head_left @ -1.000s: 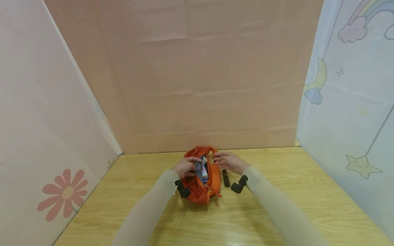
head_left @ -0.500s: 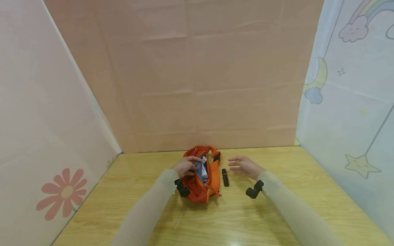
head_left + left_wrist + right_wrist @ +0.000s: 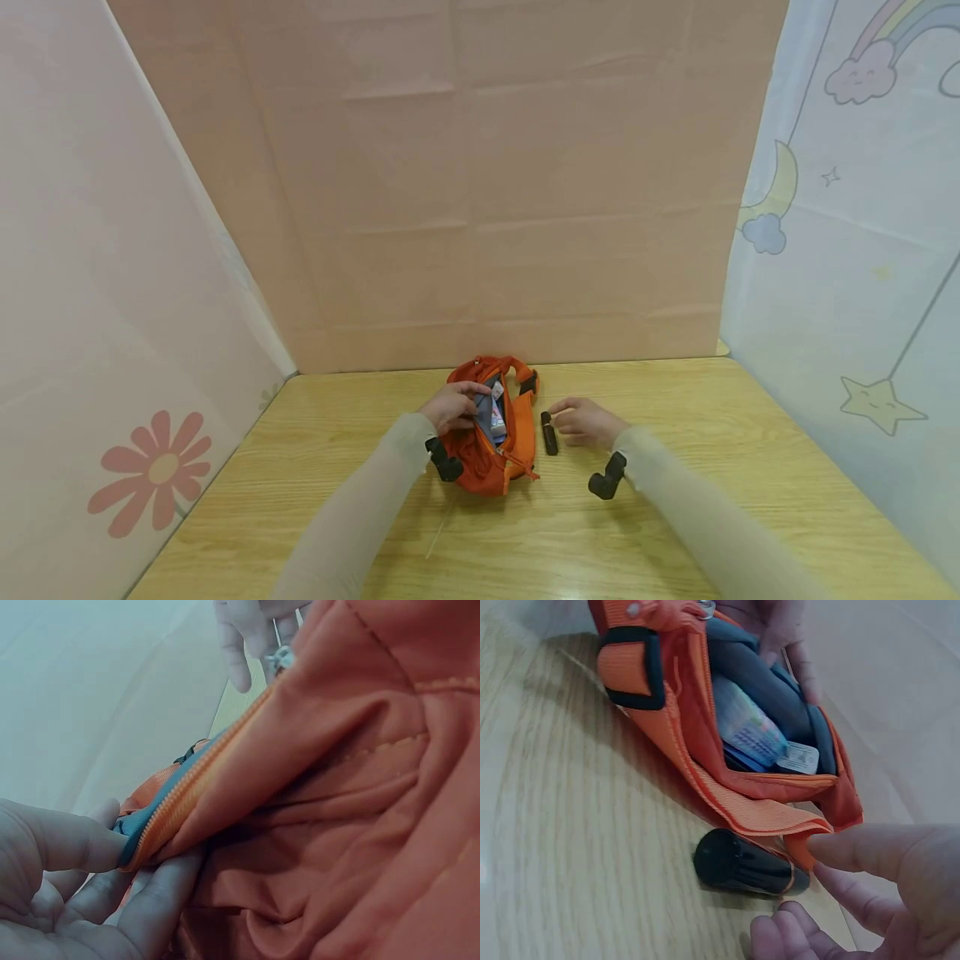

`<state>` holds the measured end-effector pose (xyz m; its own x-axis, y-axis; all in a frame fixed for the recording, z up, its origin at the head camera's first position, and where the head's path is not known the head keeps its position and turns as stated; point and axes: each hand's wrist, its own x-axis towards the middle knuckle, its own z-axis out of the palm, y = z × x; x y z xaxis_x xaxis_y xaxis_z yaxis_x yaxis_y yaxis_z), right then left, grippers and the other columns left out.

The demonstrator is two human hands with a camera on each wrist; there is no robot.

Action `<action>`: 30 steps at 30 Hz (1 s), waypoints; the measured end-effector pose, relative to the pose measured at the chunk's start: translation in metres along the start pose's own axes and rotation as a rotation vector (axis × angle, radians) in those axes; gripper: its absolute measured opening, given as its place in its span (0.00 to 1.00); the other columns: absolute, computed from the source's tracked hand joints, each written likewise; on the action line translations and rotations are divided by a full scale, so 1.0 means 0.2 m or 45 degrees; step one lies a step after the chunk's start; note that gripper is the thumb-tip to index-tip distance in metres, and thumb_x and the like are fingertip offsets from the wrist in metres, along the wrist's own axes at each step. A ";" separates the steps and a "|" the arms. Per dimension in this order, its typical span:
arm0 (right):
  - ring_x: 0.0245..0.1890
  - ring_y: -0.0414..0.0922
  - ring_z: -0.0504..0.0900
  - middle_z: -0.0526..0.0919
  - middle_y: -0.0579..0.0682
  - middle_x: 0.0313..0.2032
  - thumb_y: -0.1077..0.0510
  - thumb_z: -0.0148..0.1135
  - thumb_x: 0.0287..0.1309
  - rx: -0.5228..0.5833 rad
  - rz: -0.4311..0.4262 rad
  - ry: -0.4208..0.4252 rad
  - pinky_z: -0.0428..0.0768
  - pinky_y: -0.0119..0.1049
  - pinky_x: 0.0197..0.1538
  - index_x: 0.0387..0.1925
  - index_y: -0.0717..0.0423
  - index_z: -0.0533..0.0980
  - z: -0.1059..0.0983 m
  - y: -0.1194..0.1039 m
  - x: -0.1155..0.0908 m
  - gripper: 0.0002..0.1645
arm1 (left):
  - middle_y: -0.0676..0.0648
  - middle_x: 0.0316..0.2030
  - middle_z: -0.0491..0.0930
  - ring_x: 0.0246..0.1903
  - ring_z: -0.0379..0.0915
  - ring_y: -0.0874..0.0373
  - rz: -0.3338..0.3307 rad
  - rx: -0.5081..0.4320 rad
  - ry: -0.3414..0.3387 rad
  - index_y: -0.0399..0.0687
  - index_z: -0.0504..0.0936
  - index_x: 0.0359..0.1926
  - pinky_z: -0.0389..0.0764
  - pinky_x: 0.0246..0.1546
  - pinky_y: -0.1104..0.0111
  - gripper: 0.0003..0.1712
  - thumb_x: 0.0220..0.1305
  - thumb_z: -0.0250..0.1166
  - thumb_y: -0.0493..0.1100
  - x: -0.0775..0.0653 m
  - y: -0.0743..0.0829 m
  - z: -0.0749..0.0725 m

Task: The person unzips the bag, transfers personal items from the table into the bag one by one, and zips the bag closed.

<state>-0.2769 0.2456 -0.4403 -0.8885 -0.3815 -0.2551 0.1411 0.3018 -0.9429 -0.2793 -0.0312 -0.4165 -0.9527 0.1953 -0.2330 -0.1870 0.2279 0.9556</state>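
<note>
An orange waist bag (image 3: 483,477) lies on the table with its zipped mouth spread apart. My left hand (image 3: 448,407) pinches the zipper edge (image 3: 169,799) of that mouth between thumb and fingers, holding the grey lining outward. Inside show a white printed tube (image 3: 746,724) and a small white label (image 3: 799,758). To the right of the bag lies a black lipstick tube (image 3: 550,435) with a thin gold band. My right hand (image 3: 588,422) is right beside the lipstick, fingers loosely bent around its far end with a gap in the right wrist view.
The bag's strap with a black buckle (image 3: 529,382) curves out at its far right side. A thin pale cord (image 3: 437,533) trails on the wooden table (image 3: 637,533) in front of the bag. An upright pinkish-brown backdrop (image 3: 480,250) stands behind the table.
My right hand left the bag's strap and swung right, then came back left and slightly down to the lipstick. My left hand keeps its hold on the bag.
</note>
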 end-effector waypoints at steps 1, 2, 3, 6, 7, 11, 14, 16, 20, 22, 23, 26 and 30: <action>0.46 0.48 0.76 0.74 0.63 0.55 0.59 0.60 0.62 -0.017 -0.008 -0.002 0.80 0.38 0.42 0.57 0.64 0.71 0.01 0.00 0.00 0.23 | 0.40 0.52 0.72 0.39 0.74 0.53 0.001 0.000 -0.002 0.42 0.77 0.59 0.79 0.36 0.64 0.25 0.62 0.53 0.25 0.00 0.00 0.00; 0.43 0.47 0.75 0.75 0.61 0.53 0.59 0.60 0.62 -0.030 -0.008 -0.005 0.80 0.37 0.41 0.56 0.63 0.71 0.02 -0.01 0.00 0.23 | 0.39 0.52 0.72 0.39 0.74 0.53 0.002 0.000 -0.004 0.42 0.77 0.59 0.79 0.35 0.64 0.25 0.62 0.53 0.25 0.00 0.00 0.00; 0.42 0.46 0.75 0.76 0.60 0.51 0.59 0.61 0.62 -0.043 -0.016 -0.010 0.80 0.37 0.41 0.56 0.64 0.71 0.03 0.00 0.00 0.22 | 0.39 0.52 0.72 0.39 0.74 0.53 0.002 0.000 -0.006 0.42 0.77 0.59 0.79 0.35 0.64 0.25 0.63 0.53 0.25 0.00 0.00 0.00; 0.39 0.44 0.75 0.80 0.57 0.46 0.62 0.62 0.60 -0.067 0.001 0.016 0.79 0.36 0.40 0.55 0.64 0.72 0.05 0.00 0.02 0.22 | 0.39 0.53 0.72 0.39 0.74 0.52 0.001 -0.002 -0.011 0.42 0.77 0.59 0.79 0.35 0.64 0.25 0.63 0.53 0.25 0.00 0.00 0.00; 0.41 0.44 0.77 0.81 0.57 0.46 0.63 0.61 0.60 -0.081 0.012 0.033 0.79 0.37 0.41 0.56 0.65 0.71 0.06 0.00 0.03 0.22 | 0.39 0.53 0.72 0.39 0.74 0.53 0.003 0.000 -0.011 0.42 0.76 0.59 0.79 0.35 0.64 0.25 0.63 0.53 0.25 0.00 -0.01 0.00; 0.42 0.46 0.80 0.81 0.60 0.47 0.67 0.62 0.56 -0.133 0.016 0.048 0.78 0.40 0.42 0.56 0.67 0.70 0.09 0.00 0.05 0.25 | 0.39 0.52 0.72 0.38 0.73 0.53 0.011 0.005 -0.007 0.42 0.76 0.60 0.78 0.34 0.65 0.25 0.63 0.53 0.26 0.00 0.00 0.00; 0.40 0.46 0.80 0.79 0.60 0.47 0.69 0.63 0.55 -0.177 0.019 0.037 0.78 0.42 0.42 0.54 0.67 0.70 0.10 -0.01 0.06 0.24 | 0.38 0.52 0.72 0.38 0.73 0.53 0.021 0.003 -0.006 0.40 0.75 0.61 0.78 0.34 0.65 0.25 0.63 0.52 0.25 -0.03 0.02 0.00; 0.37 0.45 0.79 0.78 0.59 0.46 0.70 0.64 0.54 -0.205 0.026 0.041 0.79 0.41 0.41 0.53 0.67 0.71 0.10 -0.01 0.06 0.23 | 0.38 0.52 0.72 0.38 0.73 0.53 0.026 0.001 -0.006 0.39 0.75 0.61 0.79 0.35 0.65 0.25 0.63 0.52 0.25 -0.05 0.04 0.01; 0.32 0.45 0.77 0.77 0.57 0.43 0.71 0.64 0.52 -0.247 0.058 0.059 0.79 0.39 0.37 0.50 0.65 0.72 0.11 -0.02 0.08 0.22 | 0.37 0.52 0.72 0.38 0.73 0.53 0.025 -0.003 -0.010 0.37 0.74 0.61 0.79 0.37 0.64 0.25 0.63 0.51 0.25 -0.09 0.07 0.02; 0.31 0.45 0.77 0.77 0.57 0.41 0.71 0.65 0.51 -0.272 0.069 0.069 0.79 0.39 0.35 0.50 0.64 0.73 0.11 -0.02 0.08 0.22 | 0.37 0.53 0.71 0.38 0.73 0.53 0.022 -0.001 -0.013 0.37 0.74 0.61 0.78 0.37 0.64 0.25 0.63 0.51 0.25 -0.09 0.07 0.02; 0.30 0.45 0.76 0.77 0.56 0.40 0.71 0.65 0.51 -0.278 0.081 0.072 0.79 0.39 0.34 0.50 0.64 0.73 0.11 -0.02 0.08 0.22 | 0.37 0.53 0.71 0.38 0.73 0.53 0.021 0.001 -0.016 0.38 0.74 0.61 0.78 0.37 0.65 0.25 0.64 0.51 0.25 -0.09 0.06 0.02; 0.26 0.43 0.72 0.76 0.52 0.34 0.70 0.62 0.52 -0.255 0.105 0.060 0.77 0.37 0.32 0.52 0.63 0.74 0.10 -0.03 0.07 0.23 | 0.37 0.54 0.71 0.38 0.72 0.53 0.017 -0.002 -0.020 0.39 0.74 0.61 0.78 0.35 0.65 0.25 0.63 0.51 0.25 -0.05 0.03 0.01; 0.21 0.38 0.65 0.75 0.50 0.33 0.70 0.57 0.56 -0.131 0.081 -0.037 0.74 0.34 0.31 0.58 0.64 0.71 0.06 -0.03 0.06 0.26 | 0.39 0.52 0.72 0.37 0.73 0.53 0.009 -0.005 -0.010 0.41 0.76 0.60 0.78 0.34 0.65 0.25 0.63 0.52 0.26 0.00 0.00 0.00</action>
<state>-0.2835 0.2288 -0.4401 -0.8659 -0.3837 -0.3210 0.1495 0.4139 -0.8979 -0.2785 -0.0311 -0.4168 -0.9520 0.2047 -0.2276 -0.1811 0.2228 0.9579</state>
